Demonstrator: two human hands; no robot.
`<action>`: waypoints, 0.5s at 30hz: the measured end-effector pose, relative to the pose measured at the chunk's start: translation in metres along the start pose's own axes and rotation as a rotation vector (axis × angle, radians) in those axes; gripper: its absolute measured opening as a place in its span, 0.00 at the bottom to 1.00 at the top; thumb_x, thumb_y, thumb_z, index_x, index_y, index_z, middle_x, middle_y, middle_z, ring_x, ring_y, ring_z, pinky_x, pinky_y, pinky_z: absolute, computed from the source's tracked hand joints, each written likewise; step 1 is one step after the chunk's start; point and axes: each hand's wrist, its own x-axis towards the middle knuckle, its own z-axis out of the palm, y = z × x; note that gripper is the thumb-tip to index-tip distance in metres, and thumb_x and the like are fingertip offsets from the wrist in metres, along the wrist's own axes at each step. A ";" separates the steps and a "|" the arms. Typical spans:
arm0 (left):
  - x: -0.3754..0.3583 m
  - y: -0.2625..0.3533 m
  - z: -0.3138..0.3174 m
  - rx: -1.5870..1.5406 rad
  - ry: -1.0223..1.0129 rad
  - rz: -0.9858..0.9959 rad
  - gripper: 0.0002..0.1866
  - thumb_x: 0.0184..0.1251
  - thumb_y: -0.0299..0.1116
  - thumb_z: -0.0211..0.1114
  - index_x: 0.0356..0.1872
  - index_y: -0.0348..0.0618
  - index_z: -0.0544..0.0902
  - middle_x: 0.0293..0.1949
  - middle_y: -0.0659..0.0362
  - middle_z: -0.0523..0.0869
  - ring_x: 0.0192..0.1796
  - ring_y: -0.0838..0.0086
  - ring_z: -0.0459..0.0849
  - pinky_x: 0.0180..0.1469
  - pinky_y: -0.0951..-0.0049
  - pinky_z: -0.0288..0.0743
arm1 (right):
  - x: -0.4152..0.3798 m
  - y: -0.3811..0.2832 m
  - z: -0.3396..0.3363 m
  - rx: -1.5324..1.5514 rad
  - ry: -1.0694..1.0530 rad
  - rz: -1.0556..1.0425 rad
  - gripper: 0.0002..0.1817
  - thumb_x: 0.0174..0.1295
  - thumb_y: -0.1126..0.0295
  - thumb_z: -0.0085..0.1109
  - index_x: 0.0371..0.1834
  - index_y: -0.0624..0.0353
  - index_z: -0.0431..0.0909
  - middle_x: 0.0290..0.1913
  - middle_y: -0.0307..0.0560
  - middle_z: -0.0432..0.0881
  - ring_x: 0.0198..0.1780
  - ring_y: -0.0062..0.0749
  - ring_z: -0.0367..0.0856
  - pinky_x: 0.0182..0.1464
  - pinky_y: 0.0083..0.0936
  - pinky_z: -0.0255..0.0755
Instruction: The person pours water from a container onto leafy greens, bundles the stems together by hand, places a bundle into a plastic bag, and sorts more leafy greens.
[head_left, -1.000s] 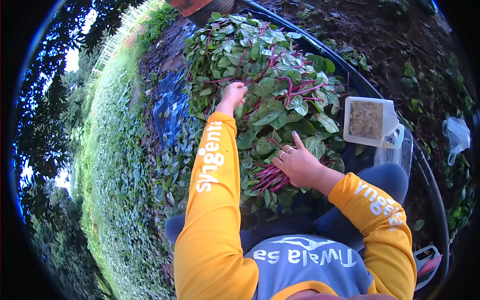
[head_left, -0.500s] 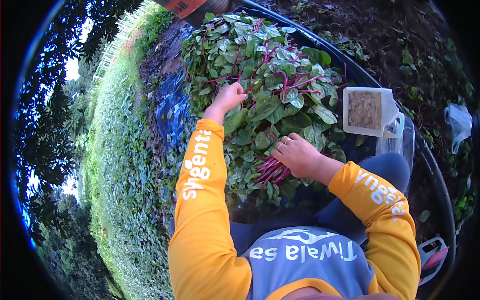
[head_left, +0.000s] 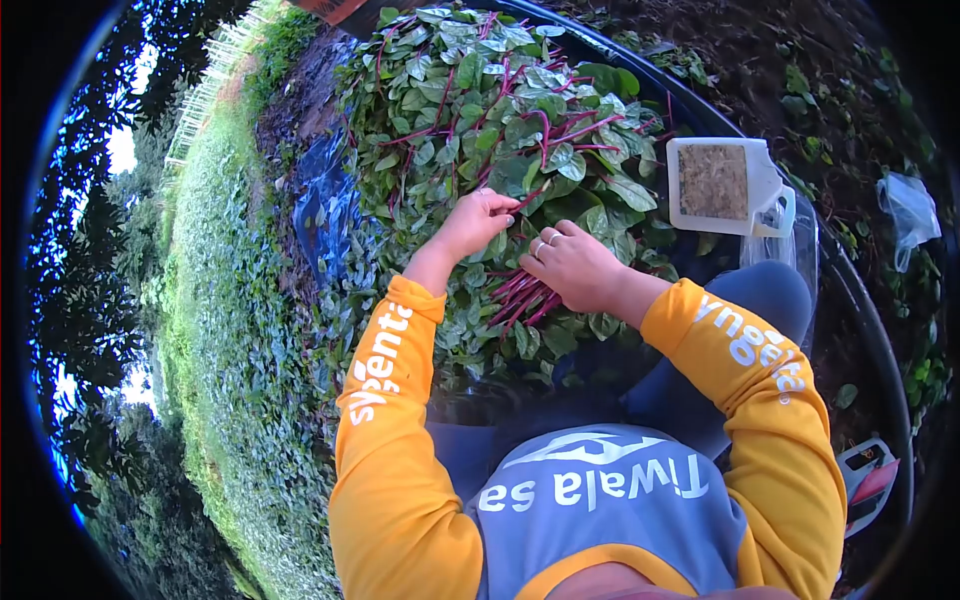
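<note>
A large heap of Malabar spinach (head_left: 430, 100), green leaves on purple-red stems, is piled in front of me. My left hand (head_left: 474, 226) pinches one red-stemmed spinach sprig (head_left: 527, 200) between thumb and fingertips, just above the other hand. Wearing two rings, my right hand (head_left: 575, 264) closes over a gathered bunch of spinach stems (head_left: 524, 298). The cut ends of that bunch point towards me and to the left. Leaves and the hand itself hide part of the grip.
Right of the heap stands a cut white plastic jug (head_left: 756, 190) with a brownish panel. A dark curved rim (head_left: 860, 300) runs along the right side. Beyond it lies a clear plastic bag (head_left: 908, 215). Blue plastic sheeting (head_left: 322, 205) lies to the left, and another cut container (head_left: 868, 482) sits lower right.
My left hand has come across to the right, nearer my right hand, and now pinches a sprig. My right hand stays on the bunch. The whole view has shifted slightly.
</note>
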 end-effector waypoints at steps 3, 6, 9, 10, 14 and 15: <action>-0.022 0.012 0.022 -0.090 0.093 0.000 0.16 0.62 0.25 0.71 0.52 0.38 0.88 0.36 0.60 0.84 0.38 0.75 0.83 0.44 0.72 0.78 | 0.002 0.000 0.001 -0.017 0.031 -0.008 0.23 0.52 0.68 0.63 0.55 0.56 0.77 0.48 0.44 0.81 0.57 0.39 0.78 0.62 0.38 0.68; -0.036 -0.001 0.047 -0.213 0.039 -0.024 0.16 0.65 0.22 0.67 0.55 0.38 0.87 0.41 0.61 0.87 0.44 0.78 0.83 0.50 0.74 0.78 | 0.003 -0.002 0.000 -0.025 -0.012 -0.022 0.22 0.55 0.68 0.61 0.55 0.57 0.76 0.48 0.44 0.81 0.57 0.39 0.78 0.62 0.37 0.68; -0.051 0.004 0.050 -0.551 0.026 -0.154 0.15 0.71 0.23 0.65 0.57 0.36 0.84 0.47 0.62 0.87 0.51 0.81 0.84 0.55 0.76 0.78 | 0.000 -0.004 0.004 -0.042 0.031 -0.032 0.21 0.57 0.68 0.59 0.55 0.58 0.77 0.51 0.44 0.81 0.59 0.39 0.77 0.61 0.38 0.68; -0.057 0.005 0.049 -0.558 0.031 -0.154 0.15 0.71 0.23 0.65 0.57 0.36 0.84 0.47 0.62 0.87 0.51 0.81 0.84 0.55 0.76 0.78 | -0.001 -0.005 0.004 -0.087 0.131 -0.046 0.17 0.59 0.68 0.58 0.52 0.57 0.77 0.51 0.44 0.81 0.58 0.38 0.78 0.58 0.36 0.69; -0.072 0.005 0.042 -0.783 -0.023 -0.227 0.15 0.74 0.34 0.64 0.54 0.34 0.85 0.46 0.59 0.88 0.47 0.77 0.85 0.53 0.75 0.78 | -0.002 -0.005 0.007 -0.131 0.193 -0.052 0.19 0.60 0.67 0.57 0.55 0.56 0.78 0.56 0.45 0.78 0.63 0.39 0.75 0.58 0.37 0.70; -0.074 0.005 0.041 -0.824 -0.018 -0.256 0.17 0.74 0.39 0.64 0.51 0.35 0.85 0.45 0.58 0.88 0.45 0.75 0.86 0.52 0.74 0.78 | -0.002 -0.008 0.008 -0.126 0.188 -0.060 0.19 0.60 0.67 0.57 0.55 0.56 0.78 0.56 0.45 0.78 0.63 0.39 0.75 0.58 0.37 0.70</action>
